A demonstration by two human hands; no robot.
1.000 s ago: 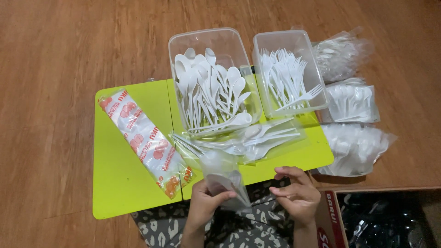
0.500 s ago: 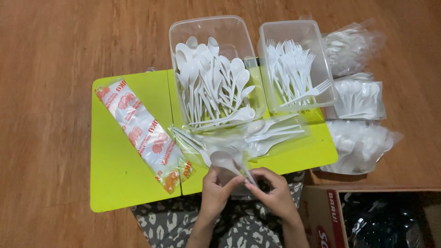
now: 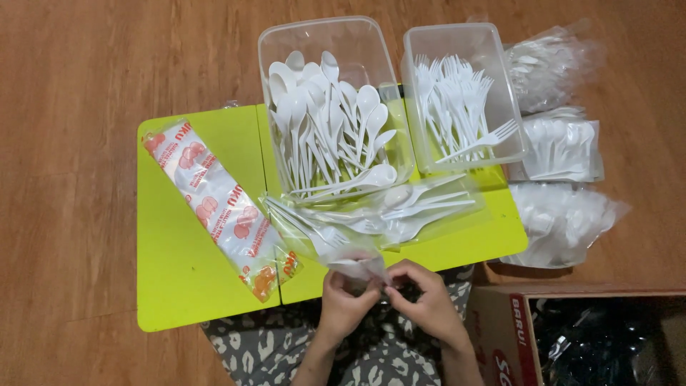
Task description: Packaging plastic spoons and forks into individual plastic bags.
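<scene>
Clear plastic bag sits between my two hands, right at the near edge of the green worktop. My left hand pinches the bag's end with its fingers closed on it. My right hand grips the same end from the other side. White forks and spoons lie inside the bag, pointing away from me. I think the thin plastic could rip if I pull too hard. Then the cutlery could slide out over the worktop. My elbow could also bump the red and white packet lying just beside my left hand.
</scene>
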